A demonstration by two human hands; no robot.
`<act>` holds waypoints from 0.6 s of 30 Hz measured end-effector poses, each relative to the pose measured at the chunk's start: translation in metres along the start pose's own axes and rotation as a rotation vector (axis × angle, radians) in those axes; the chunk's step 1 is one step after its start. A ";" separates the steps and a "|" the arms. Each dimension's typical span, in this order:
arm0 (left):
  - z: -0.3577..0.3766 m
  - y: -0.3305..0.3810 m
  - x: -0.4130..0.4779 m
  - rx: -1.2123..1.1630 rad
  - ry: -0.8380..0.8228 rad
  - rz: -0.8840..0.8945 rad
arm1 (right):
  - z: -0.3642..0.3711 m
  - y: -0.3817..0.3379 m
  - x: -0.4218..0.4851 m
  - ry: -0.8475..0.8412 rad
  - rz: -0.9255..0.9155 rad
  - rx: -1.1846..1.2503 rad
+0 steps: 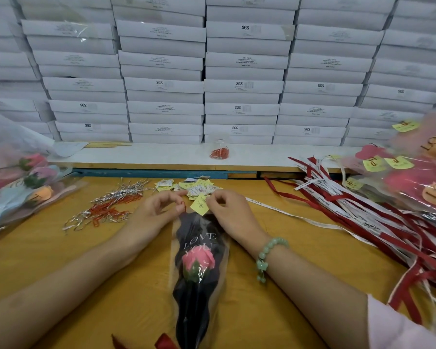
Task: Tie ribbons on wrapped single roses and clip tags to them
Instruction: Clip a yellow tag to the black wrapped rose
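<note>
One clear plastic jar (pixel 219 146) stands on the white ledge (pixel 136 155) at 12 o'clock. It holds a small heap of red clips, too tangled to count. Behind it, flat white boxes (pixel 165 85) are stacked in several columns, all closed.

On the yellow worktop (pixel 61 260) one wrapped rose (pixel 199 263) lies at the centre. It has a pink bloom in a black sleeve printed "LOVE YOU", with its open end toward 12 o'clock and its stem toward 6 o'clock. A bit of red ribbon (pixel 164 341) shows there at the frame's edge.

Both hands are at the sleeve's far edge. The left hand (pixel 159 210) pinches one red paper clip (pixel 183 206) between thumb and fingertip. The right hand (pixel 227 207), which has a green bead bracelet (pixel 269 255) on its wrist, pinches one yellow tag (pixel 199 204) against that edge.

Just beyond the hands, at 12 o'clock, is a loose pile of tags (pixel 194 187), yellow and white. At 10 o'clock lie silver twist ties (pixel 116 197) mixed with loose red clips (pixel 106 212).

At 9 o'clock a clear bag (pixel 8 210) holds wrapped roses, and three blooms show: one pink, one lilac, one orange. At 3 o'clock lies a spread of red and white ribbons (pixel 350 210). Past them is a blurred heap of tagged roses (pixel 418 182) with at least four yellow tags.
</note>
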State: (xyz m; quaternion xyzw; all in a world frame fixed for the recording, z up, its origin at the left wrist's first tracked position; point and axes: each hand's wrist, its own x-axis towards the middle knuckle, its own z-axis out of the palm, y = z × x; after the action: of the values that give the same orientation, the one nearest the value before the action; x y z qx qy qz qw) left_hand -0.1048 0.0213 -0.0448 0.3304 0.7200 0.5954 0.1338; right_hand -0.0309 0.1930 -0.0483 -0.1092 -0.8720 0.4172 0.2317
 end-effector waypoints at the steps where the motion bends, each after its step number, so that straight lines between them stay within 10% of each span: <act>1: 0.000 -0.001 0.000 0.025 0.001 0.003 | 0.000 0.000 0.000 -0.010 0.000 0.003; 18: 0.000 -0.003 0.002 0.034 0.173 -0.039 | 0.001 -0.003 -0.003 -0.064 -0.182 -0.039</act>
State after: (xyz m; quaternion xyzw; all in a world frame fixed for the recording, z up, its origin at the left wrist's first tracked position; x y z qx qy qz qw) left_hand -0.1068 0.0224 -0.0476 0.2658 0.7451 0.6069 0.0768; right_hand -0.0287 0.1895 -0.0475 -0.0207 -0.8931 0.3809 0.2383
